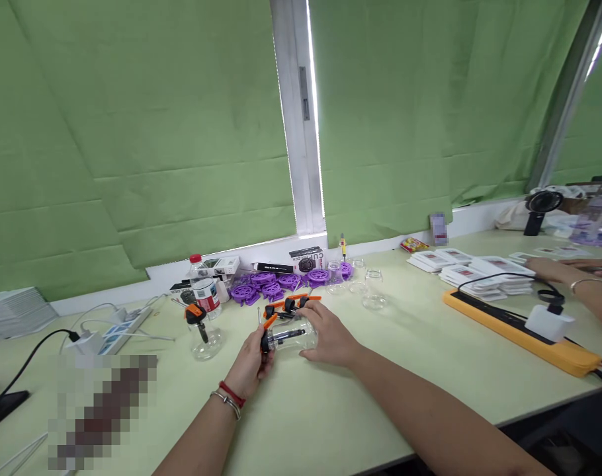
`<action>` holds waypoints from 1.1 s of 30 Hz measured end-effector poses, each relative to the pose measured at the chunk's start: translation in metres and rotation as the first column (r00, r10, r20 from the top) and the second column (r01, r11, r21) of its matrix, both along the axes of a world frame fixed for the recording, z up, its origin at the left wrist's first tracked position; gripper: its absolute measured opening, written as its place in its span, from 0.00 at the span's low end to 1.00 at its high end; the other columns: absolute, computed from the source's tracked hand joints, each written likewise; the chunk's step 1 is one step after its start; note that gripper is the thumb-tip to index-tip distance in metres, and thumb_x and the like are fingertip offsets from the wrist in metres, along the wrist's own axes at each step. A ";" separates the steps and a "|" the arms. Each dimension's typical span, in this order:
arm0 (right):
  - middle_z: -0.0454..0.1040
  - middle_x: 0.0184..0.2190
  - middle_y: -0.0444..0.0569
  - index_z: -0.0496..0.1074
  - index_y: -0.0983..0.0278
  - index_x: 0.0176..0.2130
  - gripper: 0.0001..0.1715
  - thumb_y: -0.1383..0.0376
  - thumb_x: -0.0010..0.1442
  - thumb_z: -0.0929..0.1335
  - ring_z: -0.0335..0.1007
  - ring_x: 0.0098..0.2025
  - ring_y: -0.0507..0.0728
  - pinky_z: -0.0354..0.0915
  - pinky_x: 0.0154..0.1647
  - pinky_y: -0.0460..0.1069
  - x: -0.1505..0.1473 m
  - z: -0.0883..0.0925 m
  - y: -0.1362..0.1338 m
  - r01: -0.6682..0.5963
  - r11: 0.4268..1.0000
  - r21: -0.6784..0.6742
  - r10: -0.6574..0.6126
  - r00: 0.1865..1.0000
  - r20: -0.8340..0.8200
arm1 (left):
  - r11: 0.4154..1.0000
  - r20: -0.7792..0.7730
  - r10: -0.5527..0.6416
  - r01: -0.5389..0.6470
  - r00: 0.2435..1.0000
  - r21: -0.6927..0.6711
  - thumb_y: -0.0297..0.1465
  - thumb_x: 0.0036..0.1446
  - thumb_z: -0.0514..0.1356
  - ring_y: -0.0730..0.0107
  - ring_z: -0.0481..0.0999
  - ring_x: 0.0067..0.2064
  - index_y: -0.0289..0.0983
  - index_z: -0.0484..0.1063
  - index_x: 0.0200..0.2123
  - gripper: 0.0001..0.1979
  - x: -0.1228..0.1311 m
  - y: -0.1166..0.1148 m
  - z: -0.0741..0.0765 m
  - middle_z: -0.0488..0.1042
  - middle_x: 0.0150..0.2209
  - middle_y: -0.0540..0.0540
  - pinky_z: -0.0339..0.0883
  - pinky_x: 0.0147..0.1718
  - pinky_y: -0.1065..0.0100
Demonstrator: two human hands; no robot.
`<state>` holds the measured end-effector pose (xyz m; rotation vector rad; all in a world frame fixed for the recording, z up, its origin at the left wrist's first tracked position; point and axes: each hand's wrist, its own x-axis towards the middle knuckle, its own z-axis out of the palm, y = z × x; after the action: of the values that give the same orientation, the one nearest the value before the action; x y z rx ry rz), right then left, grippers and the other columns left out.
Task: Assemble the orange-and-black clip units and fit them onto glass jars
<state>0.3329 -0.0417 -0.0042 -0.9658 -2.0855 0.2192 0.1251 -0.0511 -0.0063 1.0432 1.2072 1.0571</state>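
Note:
A clear glass bottle point(308, 336) lies sideways between my hands, with a black and orange top at its left end and a dark stem inside. My left hand point(254, 360) is closed on that black top point(265, 340). Around the glass body at the right my right hand point(328, 334) is wrapped. Just behind them lie several black and orange tops point(290, 304). Another glass bottle with such a top point(204, 340) stands upright to the left. Several open glass bottles point(374, 291) stand behind on the right.
Purple plastic parts point(271, 289) and a red-capped drink bottle point(206, 287) are at the back. A yellow power strip point(519, 330) and stacked cards point(484, 274) lie right, near another person's hand point(554, 271). A white power strip point(122, 330) lies left.

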 end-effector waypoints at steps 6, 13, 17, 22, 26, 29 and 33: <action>0.60 0.53 0.56 0.62 0.62 0.55 0.50 0.58 0.34 0.77 0.57 0.55 0.63 0.58 0.55 0.56 -0.001 -0.002 0.000 -0.001 1.000 -0.022 0.001 1.000 -0.003 | 1.000 -0.026 0.019 -0.019 0.999 -0.011 0.57 0.48 0.51 0.82 0.54 0.13 0.39 0.60 0.29 0.26 0.000 0.000 0.002 0.58 0.16 0.59 0.35 0.13 0.76; 0.61 0.52 0.55 0.64 0.61 0.54 0.52 0.52 0.32 0.77 0.57 0.56 0.64 0.58 0.55 0.57 0.000 -0.001 0.000 0.001 0.991 -0.134 -0.004 1.000 -0.021 | 1.000 -0.054 -0.002 0.000 0.999 -0.019 0.57 0.48 0.52 0.82 0.53 0.13 0.39 0.60 0.28 0.25 0.001 -0.001 0.003 0.58 0.16 0.59 0.34 0.13 0.76; 0.64 0.49 0.53 0.65 0.61 0.53 0.50 0.49 0.32 0.76 0.62 0.50 0.62 0.61 0.51 0.55 0.002 -0.001 0.000 -0.011 0.970 -0.244 -0.003 0.998 -0.056 | 1.000 -0.091 0.008 -0.007 0.996 0.011 0.57 0.48 0.51 0.81 0.53 0.13 0.39 0.60 0.28 0.25 -0.001 0.000 0.000 0.57 0.16 0.59 0.36 0.14 0.76; 0.68 0.35 0.47 0.66 0.62 0.48 0.41 0.45 0.39 0.73 0.66 0.36 0.56 0.64 0.36 0.51 0.004 -0.005 0.005 -0.050 0.855 -0.517 -0.040 0.986 -0.163 | 0.998 -0.145 -0.016 0.024 0.989 0.051 0.54 0.51 0.50 0.80 0.54 0.14 0.39 0.62 0.31 0.23 0.001 -0.002 0.000 0.58 0.16 0.59 0.37 0.14 0.76; 0.62 0.24 0.40 0.63 0.60 0.43 0.32 0.41 0.49 0.67 0.62 0.25 0.51 0.61 0.25 0.46 0.002 -0.010 0.011 -0.144 0.753 -0.642 -0.084 0.947 -0.310 | 0.999 -0.152 -0.026 0.030 0.988 0.027 0.54 0.51 0.51 0.78 0.58 0.14 0.40 0.61 0.33 0.22 0.005 -0.004 0.002 0.60 0.16 0.58 0.39 0.13 0.76; 0.63 0.29 0.42 0.60 0.60 0.45 0.33 0.40 0.50 0.64 0.62 0.24 0.50 0.62 0.22 0.45 0.004 -0.008 0.013 -0.226 0.676 -0.702 -0.109 0.911 -0.398 | 0.999 -0.139 -0.016 0.020 0.990 0.027 0.54 0.51 0.51 0.78 0.59 0.13 0.40 0.61 0.31 0.22 0.006 -0.003 0.002 0.60 0.16 0.58 0.39 0.12 0.76; 0.62 0.46 0.50 0.58 0.58 0.52 0.39 0.48 0.46 0.72 0.68 0.35 0.51 0.69 0.32 0.48 0.015 -0.002 0.013 -0.436 0.615 -0.657 -0.032 0.819 -0.573 | 0.999 -0.097 0.042 -0.039 0.994 0.038 0.55 0.51 0.50 0.79 0.59 0.13 0.39 0.59 0.28 0.23 0.002 0.001 -0.002 0.61 0.16 0.57 0.40 0.11 0.76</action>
<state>0.3483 -0.0287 -0.0065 -0.9510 -1.5228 1.4581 0.1273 -0.0505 -0.0079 1.1136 1.2969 1.0726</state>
